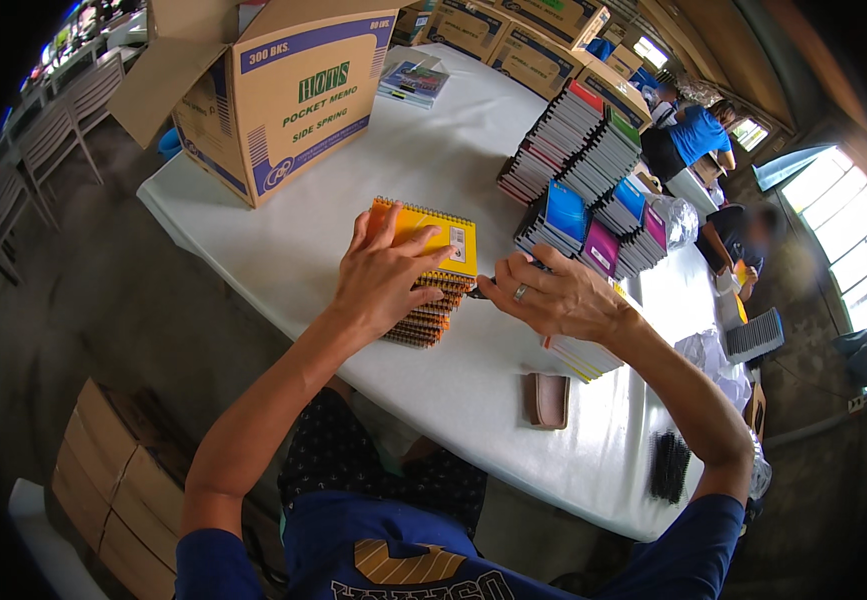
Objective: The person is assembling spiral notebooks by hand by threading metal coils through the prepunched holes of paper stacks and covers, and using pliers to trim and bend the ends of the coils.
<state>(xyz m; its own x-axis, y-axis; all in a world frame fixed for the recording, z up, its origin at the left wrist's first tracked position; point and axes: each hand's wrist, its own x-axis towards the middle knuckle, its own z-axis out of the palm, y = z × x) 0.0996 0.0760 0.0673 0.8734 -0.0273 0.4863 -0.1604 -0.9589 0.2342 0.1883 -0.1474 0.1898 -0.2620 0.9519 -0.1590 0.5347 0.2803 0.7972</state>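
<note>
A stack of small spiral-bound notebooks (462, 222) with yellow and orange covers stands on the white-covered table in front of me. My left hand (378, 275) lies over the top notebook with its fingers spread, steadying the stack. At the stack's right side, my right hand (558, 292) is closed, thumb and fingers pinched together by the wire coils. A small dark object (475, 293) pokes out of that pinch toward the coils; most of it is hidden by the fingers. A ring is on one right finger.
An open cardboard carton (303, 105) stands at the far left. Notebook stacks (568, 150) rise beyond my right hand. Nearer lie a white-edged notebook pile (588, 358), a small pinkish tray (550, 402) and black coils (668, 467). People (698, 135) work at the far right.
</note>
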